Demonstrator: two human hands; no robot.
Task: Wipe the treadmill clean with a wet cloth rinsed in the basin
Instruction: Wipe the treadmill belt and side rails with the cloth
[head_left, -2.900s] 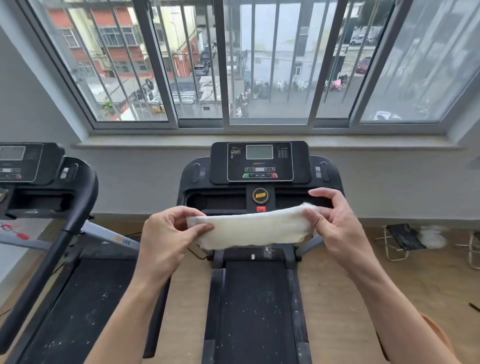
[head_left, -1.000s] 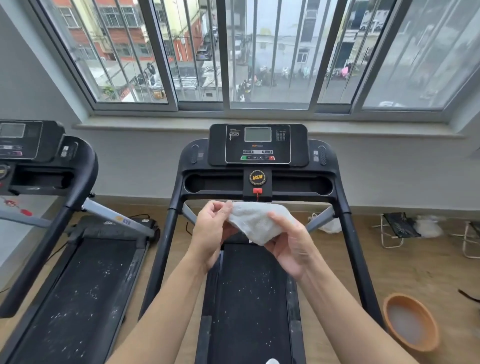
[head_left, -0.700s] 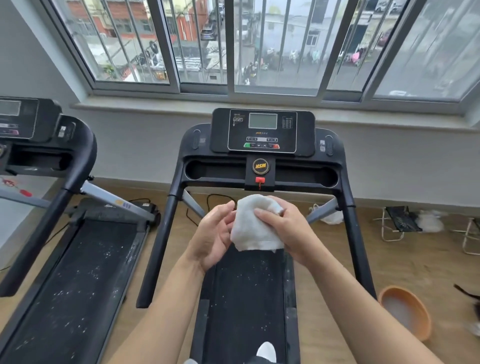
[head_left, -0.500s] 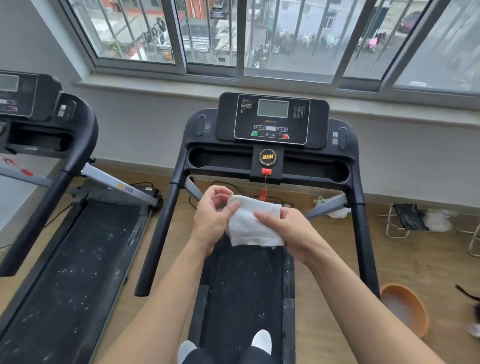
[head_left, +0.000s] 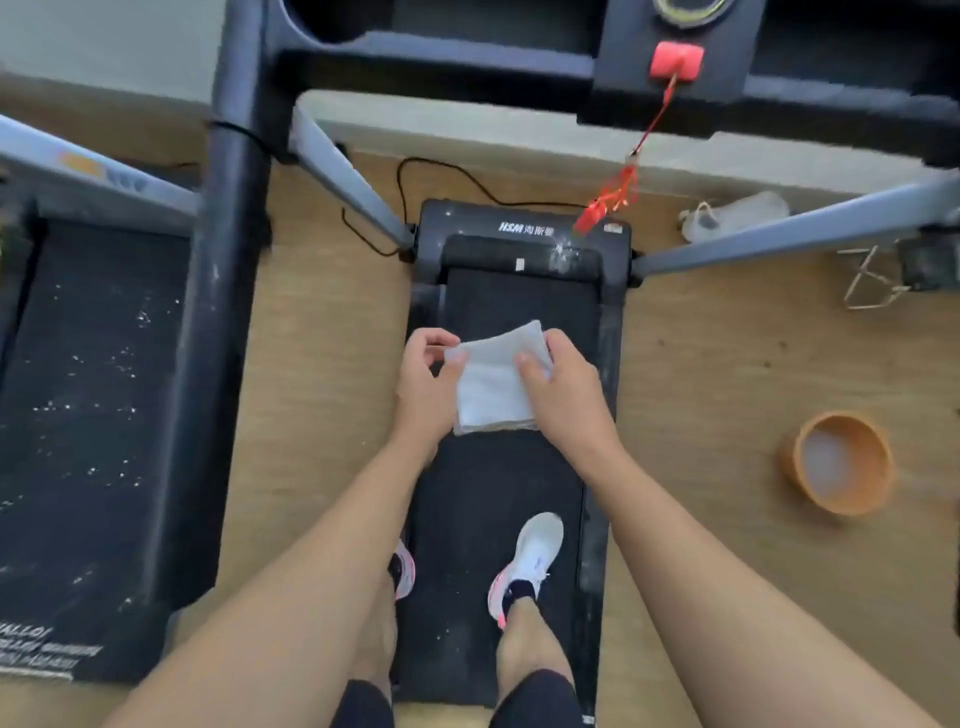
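Item 1. Left hand: fingers curled, thumb and fingertips pinching the left edge of the cloth.

Item 2. Right hand: gripping the cloth's right side, thumb laid on top, fingers wrapped under the far corner.

Item 3. Cloth: white, folded into a thick rectangle and held between both hands. It is seen over the front half of the treadmill belt.

Item 4. Treadmill: black belt running below and ahead of both hands, with pale specks near its front. Beyond the hands is the motor cover with white lettering and a whitish smear. Grey struts rise to either side of it.

Item 5. Safety key: red, seated on the console edge well beyond the right hand. A red cord hangs from it to a clip just above the motor cover.

Item 6. Basin: orange and round, on the wooden floor well to the right of the right hand, holding a pale, cloudy liquid.

Item 7. Shoes: the right shoe, white with pink trim, stands on the belt below the hands. The left shoe is mostly hidden by the left forearm.

Item 8. Second treadmill: to the left of the left hand, its belt speckled white.

Item 9. Black cable: on the floor beyond the left hand.
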